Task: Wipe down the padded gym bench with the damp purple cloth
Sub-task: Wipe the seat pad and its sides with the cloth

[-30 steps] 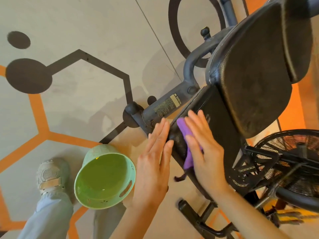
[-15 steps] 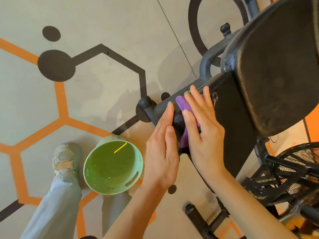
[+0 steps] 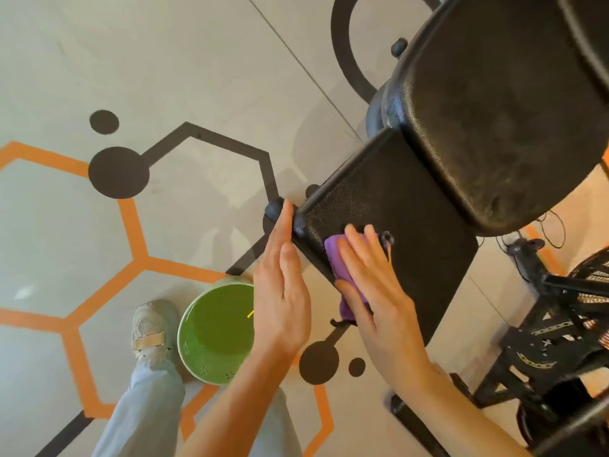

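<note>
Head view: right hand (image 3: 375, 291) fingers (image 3: 357, 249) lie flat and spread, pressing the folded purple cloth (image 3: 341, 268) onto the black padded bench seat (image 3: 412, 232) near its corner. Left hand (image 3: 283, 285), fingers straight and open, rests against the seat's edge above a green round tub (image 3: 211, 341) on the floor.

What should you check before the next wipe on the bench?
1. Purple cloth flat under the right hand: ok.
2. Cloth touching the black bench pad: ok, at its near edge.
3. Left hand steadying the pad's side: ok, palm flat against the corner.
4. Green bucket out of the wiping path: ok, on the floor beside the bench.
5. Cloth still damp: cannot tell.
6. Rest of the pad wiped: cannot tell.
</note>
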